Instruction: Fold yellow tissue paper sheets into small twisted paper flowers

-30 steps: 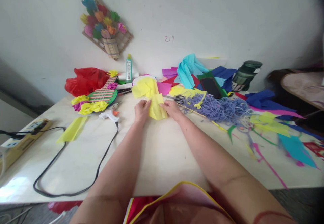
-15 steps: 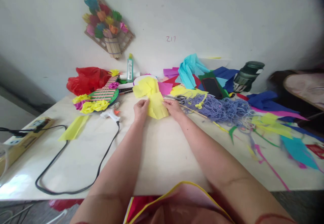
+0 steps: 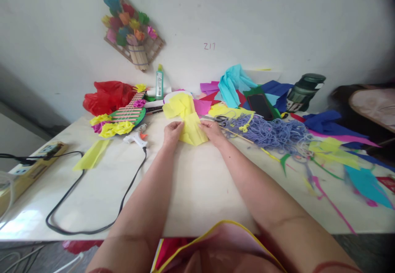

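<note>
Between my two hands is a piece of yellow crepe paper, held up a little over the white table. My left hand pinches its left edge, and my right hand pinches the right edge. Just behind it lies more crumpled yellow paper; I cannot tell whether the two are one piece. Scissors with dark handles lie past my right fingers, partly covered by a heap of purple yarn. To the left of my left hand rests a white glue gun with a black cord.
A green craft piece with sticks and paper ruffles stands at the left back, beside red plastic. A power strip sits at the left edge. Farther right are a phone, a dark green bottle and blue paper scraps.
The view has shifted slightly. Both hands keep their hold on the yellow paper, whose lower right corner looks a little more spread to the right.
</note>
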A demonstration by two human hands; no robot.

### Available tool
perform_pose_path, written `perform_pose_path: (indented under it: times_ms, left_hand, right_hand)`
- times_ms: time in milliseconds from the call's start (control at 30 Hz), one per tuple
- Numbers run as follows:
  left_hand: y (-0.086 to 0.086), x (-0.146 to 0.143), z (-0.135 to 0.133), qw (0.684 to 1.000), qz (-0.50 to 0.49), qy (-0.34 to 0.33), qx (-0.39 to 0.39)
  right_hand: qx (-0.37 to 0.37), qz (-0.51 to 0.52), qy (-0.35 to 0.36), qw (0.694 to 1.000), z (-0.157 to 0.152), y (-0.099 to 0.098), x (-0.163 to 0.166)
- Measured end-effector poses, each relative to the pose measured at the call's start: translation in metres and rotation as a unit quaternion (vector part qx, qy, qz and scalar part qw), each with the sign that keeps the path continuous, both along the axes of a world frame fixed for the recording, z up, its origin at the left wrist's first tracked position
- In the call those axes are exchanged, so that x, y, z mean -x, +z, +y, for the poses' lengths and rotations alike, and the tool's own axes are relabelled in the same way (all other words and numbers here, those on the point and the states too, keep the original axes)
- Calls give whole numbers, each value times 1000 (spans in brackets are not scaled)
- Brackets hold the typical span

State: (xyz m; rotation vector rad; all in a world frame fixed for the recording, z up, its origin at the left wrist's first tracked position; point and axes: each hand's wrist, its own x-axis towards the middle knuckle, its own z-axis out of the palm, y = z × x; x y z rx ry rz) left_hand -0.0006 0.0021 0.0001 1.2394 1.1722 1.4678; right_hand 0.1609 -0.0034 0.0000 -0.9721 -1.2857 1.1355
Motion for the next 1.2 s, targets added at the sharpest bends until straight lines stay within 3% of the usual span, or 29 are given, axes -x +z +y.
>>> perform_pose_path:
  times_ms: [233,433,733,1200]
  left_hand:
    - [-2,0,1,1000,7,10,-9]
    - [-3,0,2,1000,-16,15,5]
    - [-2,0,1,999,-18,26,5]
    - [-4,1,2,1000,-14,13,1]
  right_hand:
    - [20,6,17,1000,-2,0,1]
    - [14,-4,-12,1000,1,-2,1]
    - [7,45,18,999,1,-3,3]
    - [8,39,35,999,0,-4,2]
